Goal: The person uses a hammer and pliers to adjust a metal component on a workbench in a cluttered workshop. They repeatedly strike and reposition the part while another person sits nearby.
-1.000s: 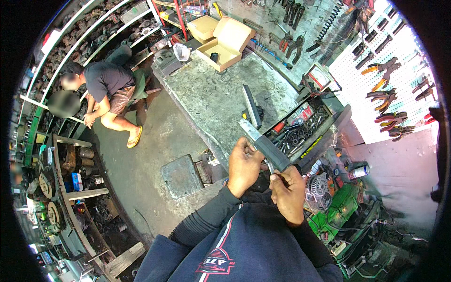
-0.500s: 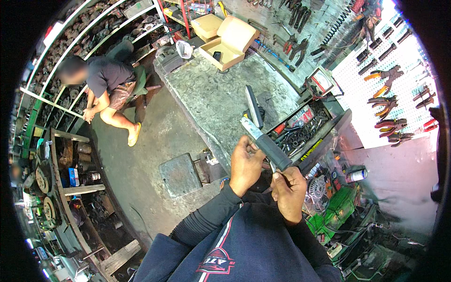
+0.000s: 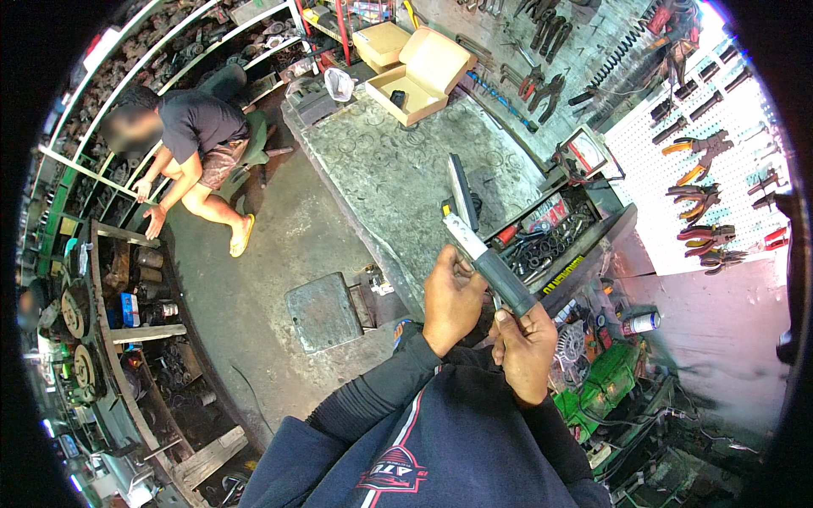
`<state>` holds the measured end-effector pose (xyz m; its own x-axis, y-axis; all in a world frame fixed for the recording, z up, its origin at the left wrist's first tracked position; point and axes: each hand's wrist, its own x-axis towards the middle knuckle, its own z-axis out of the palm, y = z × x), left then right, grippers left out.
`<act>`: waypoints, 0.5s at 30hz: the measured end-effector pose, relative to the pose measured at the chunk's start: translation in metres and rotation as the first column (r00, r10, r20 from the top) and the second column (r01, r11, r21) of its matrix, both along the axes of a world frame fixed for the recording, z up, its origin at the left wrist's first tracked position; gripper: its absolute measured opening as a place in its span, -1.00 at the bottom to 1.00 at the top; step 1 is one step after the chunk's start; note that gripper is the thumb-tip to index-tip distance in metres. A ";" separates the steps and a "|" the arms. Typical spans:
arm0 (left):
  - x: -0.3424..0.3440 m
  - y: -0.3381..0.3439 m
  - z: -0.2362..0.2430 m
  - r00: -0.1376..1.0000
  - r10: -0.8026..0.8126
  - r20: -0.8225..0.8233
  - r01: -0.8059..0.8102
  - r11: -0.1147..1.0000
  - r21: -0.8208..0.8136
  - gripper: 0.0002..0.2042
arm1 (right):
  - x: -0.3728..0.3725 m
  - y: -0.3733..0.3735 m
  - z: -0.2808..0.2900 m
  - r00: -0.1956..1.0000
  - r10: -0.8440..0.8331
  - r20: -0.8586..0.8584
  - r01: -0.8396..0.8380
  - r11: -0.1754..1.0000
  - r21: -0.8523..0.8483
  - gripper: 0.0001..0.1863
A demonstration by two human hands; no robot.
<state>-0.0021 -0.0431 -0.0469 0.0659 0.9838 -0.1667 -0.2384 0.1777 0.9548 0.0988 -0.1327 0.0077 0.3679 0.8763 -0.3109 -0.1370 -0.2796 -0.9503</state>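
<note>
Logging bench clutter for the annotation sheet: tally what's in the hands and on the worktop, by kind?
Hands: 2, left hand and right hand, both on the one tool
Long grey handheld tool: 1
Open cardboard boxes: 2, at the far end of the worktop
Clear plastic bag: 1
Total: 6

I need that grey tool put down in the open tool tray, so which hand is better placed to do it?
Probably the right hand: it wraps the grey tool's lower end and sits beside the tool tray. The left hand only touches the tool's side, farther from the tray.
</note>
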 end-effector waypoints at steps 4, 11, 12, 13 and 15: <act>-0.001 0.000 -0.001 0.998 -0.016 -0.060 0.016 1.000 -0.002 -0.80 | 0.001 0.000 -0.009 0.998 -0.017 0.066 0.012 0.997 0.071 -0.89; -0.009 0.007 -0.015 0.984 -0.124 -0.125 0.124 0.992 -0.014 -0.83 | 0.013 0.001 -0.022 0.972 0.073 0.225 -0.111 0.981 0.162 -0.88; -0.011 0.007 -0.014 0.978 -0.159 -0.136 0.156 0.987 -0.028 -0.83 | 0.015 0.001 -0.021 0.968 0.083 0.236 -0.122 0.980 0.157 -0.88; -0.012 0.009 -0.014 0.974 -0.138 -0.180 0.140 0.990 -0.002 -0.83 | 0.016 0.003 -0.020 0.964 0.094 0.248 -0.136 0.978 0.157 -0.89; -0.014 0.008 -0.014 0.960 -0.093 -0.263 0.112 0.992 0.057 -0.80 | 0.014 0.001 -0.024 0.963 0.097 0.252 -0.136 0.980 0.143 -0.88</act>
